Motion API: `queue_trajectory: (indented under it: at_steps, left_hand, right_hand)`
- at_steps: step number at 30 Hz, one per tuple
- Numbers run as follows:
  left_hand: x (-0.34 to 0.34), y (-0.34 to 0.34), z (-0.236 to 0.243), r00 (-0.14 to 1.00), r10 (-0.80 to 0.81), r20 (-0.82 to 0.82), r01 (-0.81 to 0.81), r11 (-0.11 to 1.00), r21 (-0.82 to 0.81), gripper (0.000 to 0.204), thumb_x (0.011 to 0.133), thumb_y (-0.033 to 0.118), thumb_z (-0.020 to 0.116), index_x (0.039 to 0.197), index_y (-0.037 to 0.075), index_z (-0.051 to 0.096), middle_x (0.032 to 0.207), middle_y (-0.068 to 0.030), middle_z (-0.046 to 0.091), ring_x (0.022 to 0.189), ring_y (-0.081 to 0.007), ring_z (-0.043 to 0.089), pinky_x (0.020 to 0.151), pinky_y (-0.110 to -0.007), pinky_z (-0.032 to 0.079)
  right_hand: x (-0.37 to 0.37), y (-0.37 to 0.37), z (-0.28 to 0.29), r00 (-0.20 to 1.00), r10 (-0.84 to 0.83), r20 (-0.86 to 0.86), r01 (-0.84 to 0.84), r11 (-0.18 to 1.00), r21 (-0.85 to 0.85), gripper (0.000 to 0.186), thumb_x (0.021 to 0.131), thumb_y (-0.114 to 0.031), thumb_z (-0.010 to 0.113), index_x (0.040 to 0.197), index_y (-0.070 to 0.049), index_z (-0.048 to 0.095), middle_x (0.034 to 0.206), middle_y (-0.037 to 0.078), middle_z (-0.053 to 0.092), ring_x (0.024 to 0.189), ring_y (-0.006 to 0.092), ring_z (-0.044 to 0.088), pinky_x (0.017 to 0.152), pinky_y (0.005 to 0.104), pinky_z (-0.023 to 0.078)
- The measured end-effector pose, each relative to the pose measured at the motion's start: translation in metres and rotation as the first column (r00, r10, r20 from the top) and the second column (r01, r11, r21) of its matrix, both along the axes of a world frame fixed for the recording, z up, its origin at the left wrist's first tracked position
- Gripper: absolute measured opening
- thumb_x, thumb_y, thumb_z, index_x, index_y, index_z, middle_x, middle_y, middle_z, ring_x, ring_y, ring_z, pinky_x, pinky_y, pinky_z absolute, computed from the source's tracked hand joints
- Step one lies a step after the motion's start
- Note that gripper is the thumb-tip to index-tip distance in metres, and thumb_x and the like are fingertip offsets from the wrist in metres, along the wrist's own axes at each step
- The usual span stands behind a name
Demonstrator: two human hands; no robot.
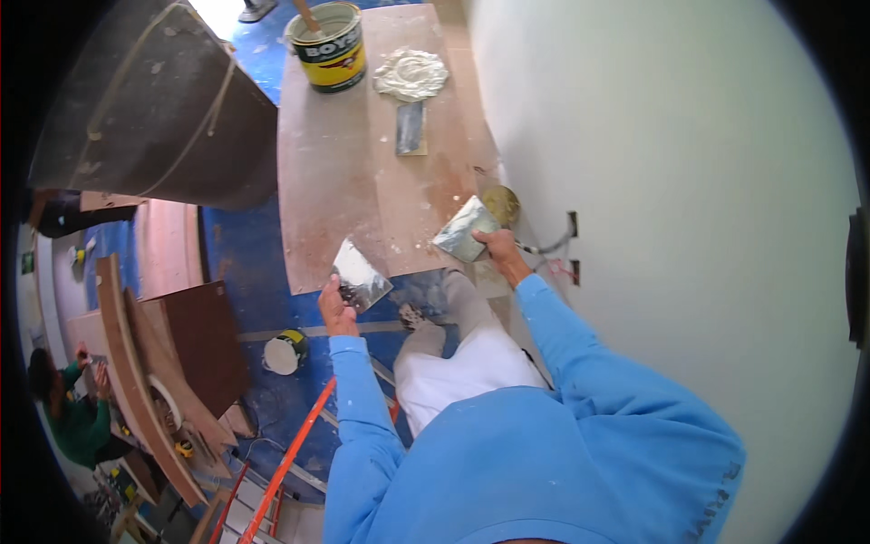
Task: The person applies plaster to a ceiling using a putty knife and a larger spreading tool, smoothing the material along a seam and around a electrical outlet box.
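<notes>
My left hand (338, 310) grips a flat metal putty spreader (358, 272) above the near left edge of a wooden board (335, 181). The fingers of my right hand (501, 248) are closed on a second metal spreader (466, 227), tilted over the board's near right side. At the far end of the board a mound of whitish putty (410, 74) lies spread out. Just below it rests a dark rectangular spreader or pad (410, 129). A black and yellow paint can (333, 71) with a wooden stick in it stands to the left of the putty.
A pale wall (671, 181) rises on my right, with loose cables (550, 249) at two boxes. On the left are a large dark curved panel (163, 100), an orange ladder (292, 458), a small bucket (284, 354) and curved planks (145, 381). A person in green (77, 412) works farther left.
</notes>
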State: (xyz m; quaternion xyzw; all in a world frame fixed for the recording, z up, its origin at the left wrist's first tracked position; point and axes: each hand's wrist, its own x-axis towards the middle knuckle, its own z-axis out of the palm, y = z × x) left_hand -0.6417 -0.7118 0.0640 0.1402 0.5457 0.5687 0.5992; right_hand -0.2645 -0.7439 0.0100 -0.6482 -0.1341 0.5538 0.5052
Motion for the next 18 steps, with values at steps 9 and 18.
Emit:
queue_trajectory:
  at_steps: [9, 18]
  left_hand:
    - [-0.018, -0.069, -0.032, 0.990, -0.020, 0.141, 0.047, 0.981, -0.190, 0.012, 0.092, 0.018, 0.067, 0.096, 0.007, 0.069, 0.084, 0.0020, 0.066, 0.063, -0.0046, 0.057, 0.042, -0.021, 0.028]
    - [-0.081, -0.201, -0.065, 0.985, -0.032, 0.169, 0.060, 0.985, -0.163, 0.041, 0.091, 0.013, 0.058, 0.131, 0.003, 0.056, 0.126, -0.0089, 0.059, 0.112, -0.0201, 0.058, 0.089, -0.032, 0.046]
  right_hand:
    - [-0.007, -0.058, 0.051, 0.998, 0.060, 0.029, -0.062, 0.996, 0.061, 0.037, 0.078, -0.013, 0.081, 0.106, 0.008, 0.068, 0.100, 0.011, 0.070, 0.087, 0.0202, 0.067, 0.081, 0.0352, 0.054]
    - [-0.026, -0.172, 0.085, 0.970, 0.242, -0.012, -0.237, 0.959, 0.154, 0.041, 0.086, -0.017, 0.074, 0.115, 0.010, 0.063, 0.102, 0.012, 0.070, 0.084, 0.0225, 0.069, 0.077, 0.0359, 0.057]
